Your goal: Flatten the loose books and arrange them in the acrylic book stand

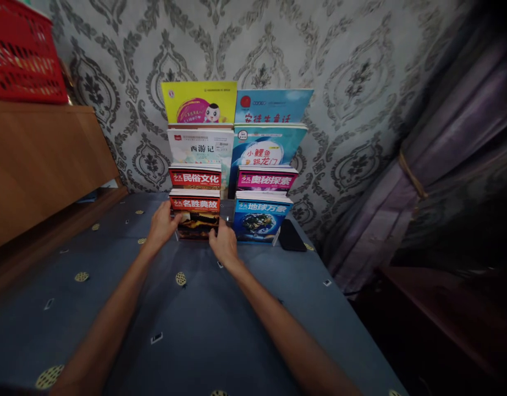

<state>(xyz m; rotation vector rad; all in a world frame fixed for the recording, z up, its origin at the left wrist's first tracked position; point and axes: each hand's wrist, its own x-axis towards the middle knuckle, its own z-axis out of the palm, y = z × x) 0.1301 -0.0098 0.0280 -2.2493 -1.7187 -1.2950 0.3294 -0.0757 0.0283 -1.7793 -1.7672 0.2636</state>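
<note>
My left hand [161, 226] is closed at the left edge of a small book with a red title band [198, 217], its thumb toward the front cover. My right hand [225, 242] grips the same book's lower right edge, thumb in front; its other fingers are partly hidden. This book stands upright at the front left of a tiered group of books. Right of it is a blue book with a globe on its cover [255, 223]. Behind them rise another red-banded book [196, 179], a purple-banded book [265, 180], and taller white [199, 146], teal [270, 143], yellow-green [198, 102] and light blue books [274, 104].
Beneath everything is a dark blue patterned cloth [187, 330]. A black flat object [292, 236] lies right of the books. At left stands a wooden cabinet [47, 165] with a red basket [25, 55] on top. Patterned wallpaper is behind; a tied curtain [385, 220] hangs right.
</note>
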